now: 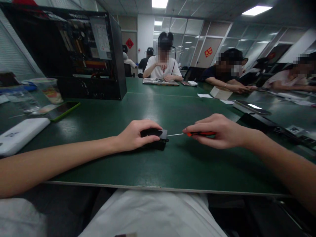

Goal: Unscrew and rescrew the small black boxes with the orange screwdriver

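Note:
My left hand [137, 134] is wrapped over a small black box-shaped part [161, 140] that rests on the green table [172, 168]. My right hand [218, 131] is closed round a screwdriver [197, 134] with a red and black handle. The screwdriver lies level, and its thin metal shaft points left with its tip touching the right side of the black part. Both hands sit near the table's front edge.
An open black computer case [74, 52] stands at the back left. A white device [19, 135], a phone in a green case [61, 110] and a plastic cup [49, 89] lie at the left. Several people sit at the far and right sides, with phones and papers.

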`<state>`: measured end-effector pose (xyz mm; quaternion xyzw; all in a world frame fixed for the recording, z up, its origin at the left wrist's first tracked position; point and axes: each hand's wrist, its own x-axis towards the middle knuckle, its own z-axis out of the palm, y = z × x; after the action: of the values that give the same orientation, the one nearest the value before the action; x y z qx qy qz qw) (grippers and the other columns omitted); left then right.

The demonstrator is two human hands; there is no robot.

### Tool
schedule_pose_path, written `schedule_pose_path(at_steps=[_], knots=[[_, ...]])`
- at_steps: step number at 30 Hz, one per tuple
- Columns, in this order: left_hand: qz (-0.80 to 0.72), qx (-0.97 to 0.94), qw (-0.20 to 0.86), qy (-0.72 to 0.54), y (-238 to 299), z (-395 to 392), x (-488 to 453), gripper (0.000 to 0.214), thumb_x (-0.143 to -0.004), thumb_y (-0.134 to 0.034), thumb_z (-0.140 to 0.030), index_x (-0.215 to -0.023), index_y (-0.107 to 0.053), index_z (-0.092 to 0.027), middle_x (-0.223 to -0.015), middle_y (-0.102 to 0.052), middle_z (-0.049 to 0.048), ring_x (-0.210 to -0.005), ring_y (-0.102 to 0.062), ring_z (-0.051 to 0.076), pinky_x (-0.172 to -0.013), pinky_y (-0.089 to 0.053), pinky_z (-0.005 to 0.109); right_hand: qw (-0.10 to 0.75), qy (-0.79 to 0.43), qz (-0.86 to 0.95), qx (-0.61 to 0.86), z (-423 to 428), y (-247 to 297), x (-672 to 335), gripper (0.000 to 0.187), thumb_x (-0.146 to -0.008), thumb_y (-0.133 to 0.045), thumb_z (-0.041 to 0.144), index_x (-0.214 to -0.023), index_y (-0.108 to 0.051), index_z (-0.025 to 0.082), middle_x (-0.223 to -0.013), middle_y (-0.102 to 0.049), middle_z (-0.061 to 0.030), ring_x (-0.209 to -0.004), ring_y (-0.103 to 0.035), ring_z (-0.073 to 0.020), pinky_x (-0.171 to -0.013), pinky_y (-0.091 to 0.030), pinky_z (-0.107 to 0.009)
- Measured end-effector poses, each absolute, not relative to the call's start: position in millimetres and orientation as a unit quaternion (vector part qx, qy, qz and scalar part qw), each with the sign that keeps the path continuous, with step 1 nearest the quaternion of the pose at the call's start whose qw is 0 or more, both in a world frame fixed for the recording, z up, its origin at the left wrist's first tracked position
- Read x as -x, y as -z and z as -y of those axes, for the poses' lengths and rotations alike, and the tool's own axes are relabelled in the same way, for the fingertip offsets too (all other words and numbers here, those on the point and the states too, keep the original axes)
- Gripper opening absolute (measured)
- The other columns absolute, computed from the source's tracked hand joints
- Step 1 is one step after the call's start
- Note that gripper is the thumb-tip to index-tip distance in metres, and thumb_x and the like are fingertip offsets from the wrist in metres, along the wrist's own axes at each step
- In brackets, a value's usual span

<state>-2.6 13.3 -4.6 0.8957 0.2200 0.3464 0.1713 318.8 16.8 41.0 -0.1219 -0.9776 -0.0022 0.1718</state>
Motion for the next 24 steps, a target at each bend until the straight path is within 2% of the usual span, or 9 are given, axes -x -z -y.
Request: schedule_pose_path(at_steps=[6, 11, 17, 24], knots=[[-0.212, -0.902, 0.162, -0.338, 4.4, -14.1, 3.3, 0.026, -0.094, -0.068, -0.027, -0.117, -0.069, -0.014, -0.113, -0.075, 0.0094, -0.103, -0.07, 0.019, -0.093, -0.052, 0.03, 0.223, -0.02, 0.967, 0.119, -22.5, -25.8, -322.4, 0.033, -0.094, -0.059, 0.016, -0.127, -0.063, 0.017, -0.096, -0.075, -0.004, -0.073, -0.067, -0.0079, -0.065, -0.047, -0.017], [-0.211, -0.911, 0.146, -0.324, 4.8, -15.2, 3.8, 0.028, -0.095, -0.067, -0.03, -0.118, -0.067, -0.014, -0.113, -0.074, 0.0091, -0.103, -0.069, 0.02, -0.093, -0.052, 0.029, 0.2, -0.048, 0.968, 0.146, -19.0, -5.7, -304.0, 0.033, -0.099, -0.052, 0.021, -0.131, -0.06, 0.015, -0.104, -0.075, -0.0069, -0.08, -0.07, -0.0096, -0.069, -0.049, -0.018], [-0.229, -0.912, 0.125, -0.316, 5.0, -16.8, 5.7, 0.035, -0.092, -0.069, -0.034, -0.12, -0.065, -0.015, -0.111, -0.073, 0.0086, -0.099, -0.069, 0.02, -0.089, -0.053, 0.029, 0.163, -0.069, 0.962, 0.207, -12.4, 14.7, -283.8, 0.037, -0.104, -0.042, 0.029, -0.134, -0.056, 0.015, -0.103, -0.074, -0.0077, -0.074, -0.068, -0.0123, -0.069, -0.049, -0.024], [-0.219, -0.907, 0.144, -0.329, 3.0, -16.1, 6.0, 0.03, -0.093, -0.067, -0.034, -0.117, -0.067, -0.016, -0.111, -0.072, 0.01, -0.101, -0.068, 0.021, -0.091, -0.053, 0.031, 0.202, -0.008, 0.957, 0.21, -19.7, 0.9, -297.7, 0.033, -0.101, -0.051, 0.029, -0.127, -0.064, 0.014, -0.101, -0.076, -0.0068, -0.075, -0.07, -0.0113, -0.068, -0.049, -0.021]])
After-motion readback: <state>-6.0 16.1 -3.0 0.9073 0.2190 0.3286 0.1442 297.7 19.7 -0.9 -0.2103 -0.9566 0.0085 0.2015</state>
